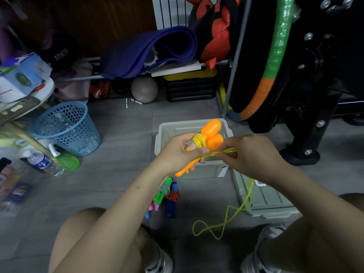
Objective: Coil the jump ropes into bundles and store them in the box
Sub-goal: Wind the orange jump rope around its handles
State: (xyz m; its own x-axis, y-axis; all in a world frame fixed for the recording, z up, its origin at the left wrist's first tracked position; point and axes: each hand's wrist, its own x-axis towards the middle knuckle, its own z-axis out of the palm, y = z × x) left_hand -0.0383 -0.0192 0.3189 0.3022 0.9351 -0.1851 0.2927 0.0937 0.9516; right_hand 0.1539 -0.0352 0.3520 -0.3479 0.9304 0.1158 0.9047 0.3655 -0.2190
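Jump rope (199, 141) with orange handles (211, 133) and a thin yellow-green cord sits in my hands just above the open grey box (167, 133), a few turns already wound around the handle necks. My left hand (177, 154) has its grip closed around both handles, held together side by side, thumb pressing the wound loops so they do not slip. My right hand (250, 154) pinches the free cord just to the right of the handles; the rest trails down past the box lid (266, 200) and lies in slack loops on the floor near my knees. I judge the cord light, limp and rather slick, likely to spring loose unless kept taut, while the hollow-looking plastic handles are stiff and the surest place to hold. More bundled ropes (169, 194) lie on the floor on the near side of the box.
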